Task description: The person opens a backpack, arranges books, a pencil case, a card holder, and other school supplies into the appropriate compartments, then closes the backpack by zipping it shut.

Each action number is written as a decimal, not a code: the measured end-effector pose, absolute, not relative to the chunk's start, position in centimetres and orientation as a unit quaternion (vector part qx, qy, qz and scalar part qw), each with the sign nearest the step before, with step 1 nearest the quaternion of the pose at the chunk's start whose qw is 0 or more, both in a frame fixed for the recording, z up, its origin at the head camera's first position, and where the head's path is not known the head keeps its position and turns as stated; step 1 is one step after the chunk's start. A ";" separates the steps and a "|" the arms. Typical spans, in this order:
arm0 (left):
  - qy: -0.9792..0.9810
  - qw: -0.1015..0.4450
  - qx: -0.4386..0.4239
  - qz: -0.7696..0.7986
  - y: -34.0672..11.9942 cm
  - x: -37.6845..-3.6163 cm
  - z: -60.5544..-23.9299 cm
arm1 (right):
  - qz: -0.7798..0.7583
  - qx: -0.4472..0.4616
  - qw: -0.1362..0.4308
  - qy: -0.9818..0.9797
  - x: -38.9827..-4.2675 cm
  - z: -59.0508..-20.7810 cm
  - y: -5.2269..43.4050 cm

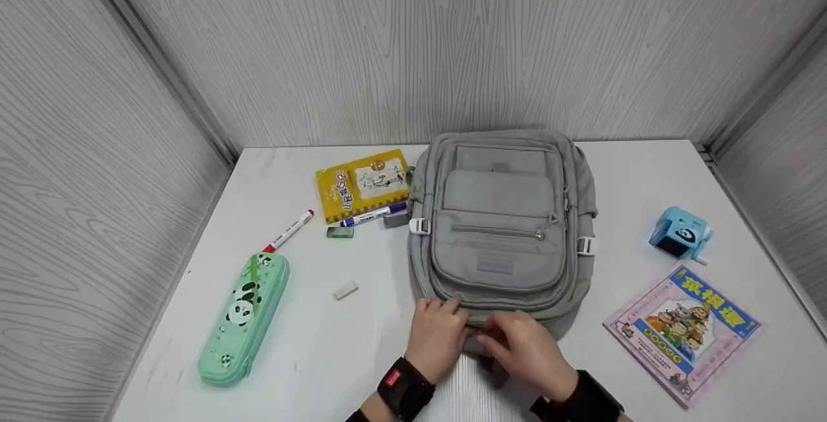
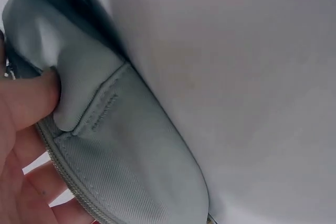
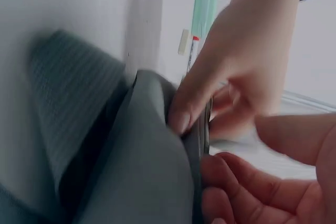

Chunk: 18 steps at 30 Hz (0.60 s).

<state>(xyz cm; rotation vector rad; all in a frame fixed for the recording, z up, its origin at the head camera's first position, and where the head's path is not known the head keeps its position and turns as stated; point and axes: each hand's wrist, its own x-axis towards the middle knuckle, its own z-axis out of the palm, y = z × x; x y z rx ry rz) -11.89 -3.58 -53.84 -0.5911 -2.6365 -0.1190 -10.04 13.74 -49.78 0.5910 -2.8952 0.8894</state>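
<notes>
A grey backpack (image 1: pixel 501 189) lies flat on the white table, its front pockets facing up. My left hand (image 1: pixel 438 335) grips the fabric at its near end, thumb on top and fingers beneath, beside a zipper (image 2: pixel 65 174) in the left wrist view. Close by on the right, my right hand (image 1: pixel 526 351) is at the same edge. In the right wrist view its fingertips (image 3: pixel 215 171) touch the zipper edge while the thumb stands apart from them. A grey strap (image 3: pixel 76 93) sticks out below the fabric there.
Left of the backpack lie a green panda pencil case (image 1: pixel 242 318), a red marker (image 1: pixel 289 231), a yellow book (image 1: pixel 336 192), a blue marker (image 1: pixel 375 214) and a white eraser (image 1: pixel 345 290). On the right are a blue pencil sharpener (image 1: pixel 678 233) and a pink book (image 1: pixel 685 335).
</notes>
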 end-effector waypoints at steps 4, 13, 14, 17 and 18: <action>-0.951 0.214 -0.213 -0.065 -3.7 -11.4 -53.4 | 0.290 0.190 0.031 -0.937 -10.2 -49.4 15.0; -0.933 0.247 -0.231 -0.123 -1.6 -9.5 -51.8 | 0.179 0.278 0.220 -0.918 -11.5 -49.4 17.3; -0.935 0.242 -0.231 -0.117 -1.1 -9.3 -51.7 | 0.167 0.297 0.234 -0.911 -11.7 -49.5 17.4; -0.942 0.237 -0.220 -0.086 0.1 -9.2 -51.9 | 0.140 0.339 0.252 -0.895 -12.3 -49.4 17.4; -0.945 0.237 -0.213 -0.077 0.5 -9.2 -52.0 | 0.134 0.348 0.250 -0.894 -12.4 -49.4 17.4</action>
